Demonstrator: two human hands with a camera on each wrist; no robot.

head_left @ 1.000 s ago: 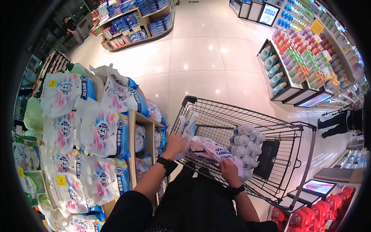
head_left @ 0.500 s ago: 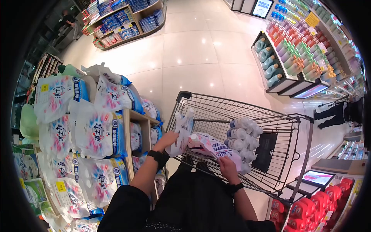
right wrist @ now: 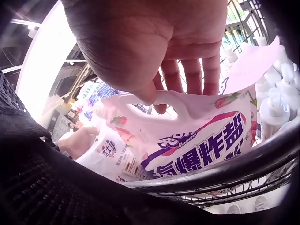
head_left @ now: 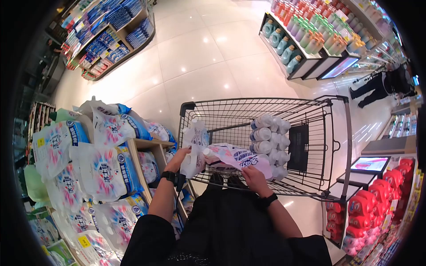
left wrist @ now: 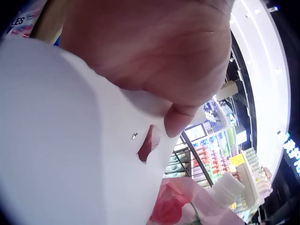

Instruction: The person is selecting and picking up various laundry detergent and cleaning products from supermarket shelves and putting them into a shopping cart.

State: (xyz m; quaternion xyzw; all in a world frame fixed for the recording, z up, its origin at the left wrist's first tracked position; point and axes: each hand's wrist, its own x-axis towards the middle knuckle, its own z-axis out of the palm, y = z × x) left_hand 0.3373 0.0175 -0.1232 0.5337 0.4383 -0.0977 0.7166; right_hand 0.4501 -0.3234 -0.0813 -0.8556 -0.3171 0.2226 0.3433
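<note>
A white detergent pouch [head_left: 191, 166] with printed blue and pink marks stands upright at the left end of the shopping cart [head_left: 187, 106]. My left hand [head_left: 179, 158] grips its side, and in the left wrist view the thumb lies on the white plastic beside a small cut-out. Just right of it, a pink detergent pouch [right wrist: 187, 140] with purple lettering, a white cap and a carry handle lies over the near side of the cart. My right hand [head_left: 254, 177] holds this handle, the fingers reaching behind it in the right wrist view.
White pump bottles [head_left: 262, 134] stand packed in the cart's middle, beside a black panel [head_left: 297, 147]. Stacked white detergent pouches [head_left: 104, 170] fill the shelf at left. Red bottles [head_left: 361, 208] stand at lower right. Another person [head_left: 377, 86] is at far right.
The head view has turned, so the shelves and cart sit further left and at another angle. Both hands keep hold of their pouches, with little shift relative to the cart.
</note>
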